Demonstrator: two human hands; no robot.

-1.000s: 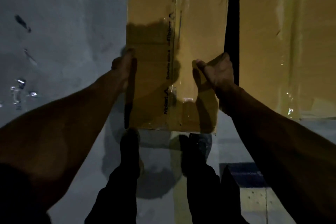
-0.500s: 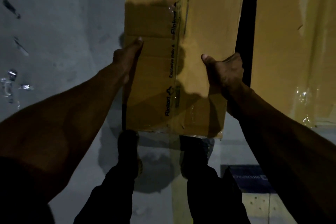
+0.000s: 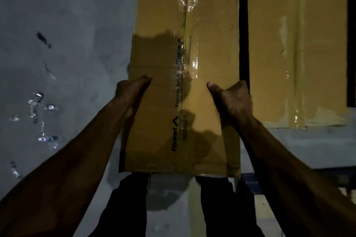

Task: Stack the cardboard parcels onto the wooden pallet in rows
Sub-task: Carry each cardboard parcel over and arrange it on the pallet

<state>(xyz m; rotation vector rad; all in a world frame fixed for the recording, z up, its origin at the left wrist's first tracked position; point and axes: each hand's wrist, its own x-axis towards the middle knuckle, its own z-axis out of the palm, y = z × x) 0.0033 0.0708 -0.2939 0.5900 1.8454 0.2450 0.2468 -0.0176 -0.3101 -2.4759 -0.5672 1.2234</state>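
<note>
Grip: both hands hold one cardboard parcel (image 3: pixel 185 82) by its long sides. The left hand (image 3: pixel 131 92) clasps the left edge, thumb laid flat on the top face, fingers wrapped out of sight round the side. The right hand (image 3: pixel 234 100) clasps the right edge the same way, thumb on top pointing toward the centre tape, fingers curled over the edge. Both grips sit about halfway along the parcel's length.

Parcel: long axis runs near to far. Top flaps are closed and sealed with a glossy tape strip (image 3: pixel 187 59) down the middle seam, with printed lettering beside it. Contents not visible. Whether it rests on anything or hangs free in the hands cannot be told.

Edges and room: to the right a second parcel (image 3: pixel 296 54) lies parallel, also taped shut. A narrow dark gap (image 3: pixel 243 44) separates the two; they do not touch. To the left lies open grey floor (image 3: pixel 67 44), with a few shiny scraps (image 3: pixel 38 102) well apart from the held parcel. The parcel's near edge overhangs the person's legs (image 3: pixel 133 198). Near right, a dark blue object (image 3: pixel 250 183) lies low on the floor, too dim to identify.
</note>
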